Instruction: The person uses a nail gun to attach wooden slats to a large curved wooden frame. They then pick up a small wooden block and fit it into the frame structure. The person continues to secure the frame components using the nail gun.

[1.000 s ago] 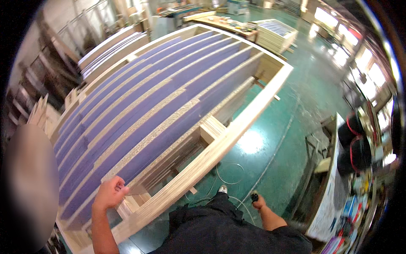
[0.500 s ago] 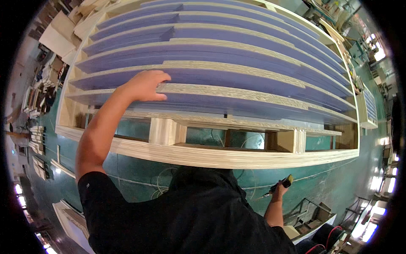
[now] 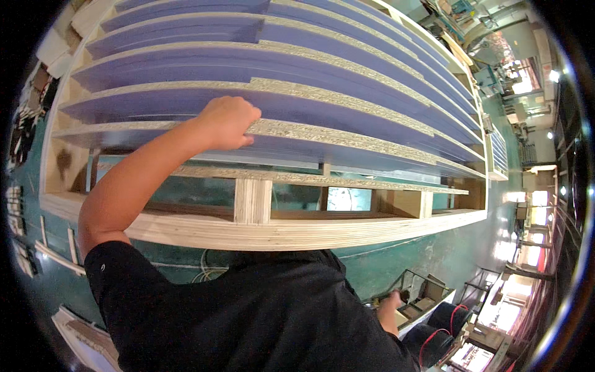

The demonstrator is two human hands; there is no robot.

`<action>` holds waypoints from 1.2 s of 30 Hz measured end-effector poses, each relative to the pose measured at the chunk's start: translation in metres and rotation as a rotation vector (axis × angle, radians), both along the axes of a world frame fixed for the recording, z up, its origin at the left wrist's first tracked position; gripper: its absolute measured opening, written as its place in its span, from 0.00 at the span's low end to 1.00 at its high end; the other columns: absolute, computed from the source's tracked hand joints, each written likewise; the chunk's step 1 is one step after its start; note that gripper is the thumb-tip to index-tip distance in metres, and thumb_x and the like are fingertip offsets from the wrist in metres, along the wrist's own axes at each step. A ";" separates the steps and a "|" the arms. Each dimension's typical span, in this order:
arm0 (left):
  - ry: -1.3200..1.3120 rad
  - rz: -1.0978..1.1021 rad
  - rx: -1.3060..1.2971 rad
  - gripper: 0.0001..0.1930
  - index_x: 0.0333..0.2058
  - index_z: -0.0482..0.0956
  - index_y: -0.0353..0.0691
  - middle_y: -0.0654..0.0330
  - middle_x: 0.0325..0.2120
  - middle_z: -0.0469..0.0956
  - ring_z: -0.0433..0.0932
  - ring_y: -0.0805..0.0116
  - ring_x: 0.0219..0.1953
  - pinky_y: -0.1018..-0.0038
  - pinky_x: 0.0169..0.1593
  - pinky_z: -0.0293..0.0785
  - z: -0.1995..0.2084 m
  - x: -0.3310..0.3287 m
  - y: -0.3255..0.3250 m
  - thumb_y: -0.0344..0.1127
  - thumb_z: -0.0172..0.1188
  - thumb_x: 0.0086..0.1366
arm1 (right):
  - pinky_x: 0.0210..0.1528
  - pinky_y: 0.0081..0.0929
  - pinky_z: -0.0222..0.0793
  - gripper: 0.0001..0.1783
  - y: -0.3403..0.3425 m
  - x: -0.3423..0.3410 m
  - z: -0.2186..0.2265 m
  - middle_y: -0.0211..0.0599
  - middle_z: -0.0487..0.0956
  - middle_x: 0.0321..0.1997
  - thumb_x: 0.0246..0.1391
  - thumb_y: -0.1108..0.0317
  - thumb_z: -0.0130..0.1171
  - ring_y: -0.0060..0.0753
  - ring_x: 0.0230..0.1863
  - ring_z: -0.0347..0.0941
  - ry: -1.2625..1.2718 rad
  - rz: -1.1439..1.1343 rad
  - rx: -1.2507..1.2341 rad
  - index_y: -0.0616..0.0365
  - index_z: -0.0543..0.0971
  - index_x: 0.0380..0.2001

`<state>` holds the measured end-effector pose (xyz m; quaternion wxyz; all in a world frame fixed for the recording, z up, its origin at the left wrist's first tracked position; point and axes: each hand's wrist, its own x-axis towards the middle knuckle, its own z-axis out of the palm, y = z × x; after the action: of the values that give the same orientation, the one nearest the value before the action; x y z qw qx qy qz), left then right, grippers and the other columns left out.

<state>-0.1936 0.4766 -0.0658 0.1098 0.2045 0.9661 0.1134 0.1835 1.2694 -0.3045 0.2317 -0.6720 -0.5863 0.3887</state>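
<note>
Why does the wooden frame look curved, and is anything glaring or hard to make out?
In the head view, the front rail bows, likely from the fisheye lens; at that view's right, windows blow out white; also in the head view, the left hand is fairly clear, but the right hand is small and the dark tool there hard to read.

No legible text, tiny pale mark (image 3: 102,268) on black sleeve (image 3: 127,273), unreadable
</note>
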 end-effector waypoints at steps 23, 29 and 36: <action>0.023 0.056 0.187 0.20 0.39 0.79 0.39 0.52 0.35 0.78 0.78 0.46 0.40 0.54 0.42 0.74 -0.021 0.011 -0.030 0.43 0.70 0.50 | 0.32 0.23 0.65 0.10 -0.074 -0.383 0.457 0.25 0.73 0.25 0.59 0.61 0.65 0.20 0.27 0.68 0.529 1.225 0.167 0.52 0.75 0.31; 0.065 0.047 0.220 0.18 0.36 0.78 0.38 0.52 0.36 0.79 0.78 0.46 0.42 0.53 0.44 0.75 -0.026 0.010 -0.032 0.40 0.69 0.48 | 0.37 0.25 0.65 0.11 -0.127 -0.392 0.521 0.28 0.74 0.32 0.59 0.62 0.64 0.23 0.32 0.70 0.200 1.329 0.561 0.57 0.78 0.39; 0.032 0.022 0.262 0.16 0.37 0.78 0.39 0.52 0.36 0.79 0.79 0.47 0.44 0.52 0.45 0.76 -0.024 0.013 -0.037 0.41 0.68 0.53 | 0.53 0.30 0.71 0.20 -0.170 -0.464 0.643 0.41 0.80 0.49 0.57 0.68 0.63 0.32 0.48 0.77 -0.219 1.421 1.468 0.64 0.78 0.51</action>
<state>-0.1809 0.4400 -0.0899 0.0654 0.2084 0.9468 0.2363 -0.2802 1.0996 0.3386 0.2473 0.1057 -0.9597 -0.0820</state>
